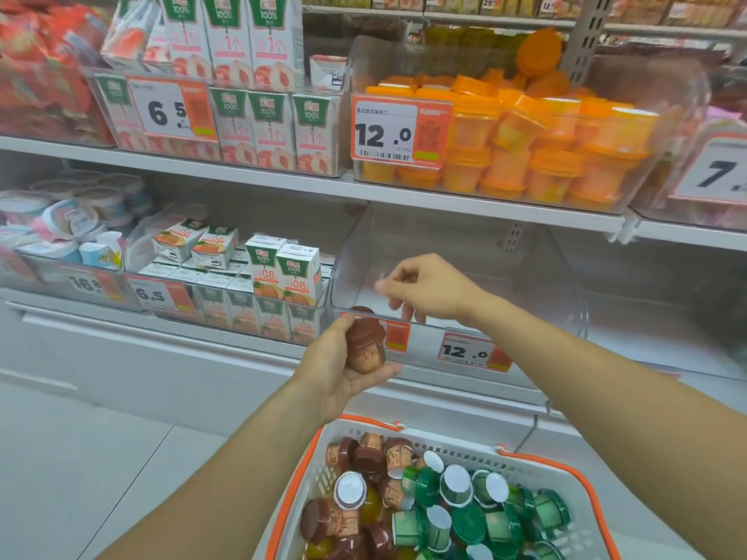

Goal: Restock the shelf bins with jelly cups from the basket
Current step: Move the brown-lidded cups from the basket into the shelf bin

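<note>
Restocking the clear lower bin (456, 252), near empty, one brown cup showing at its front-left.

Shelf run first: orange jelly cups (537, 155) above, juice cartons (283, 276) left. Basket (566, 470) below, full of brown and green cups. Left hand (339, 369) cradles a brown jelly cup (365, 344) just before the bin lip; lift it clear of the price tag (469, 351). Right hand (424, 289) over the lip, fingers loosely curled, grasping nothing visible.

Pale tiled floor (101, 458) under white metal shelving (283, 187), grey perforated upright (586, 34) at the back.
</note>
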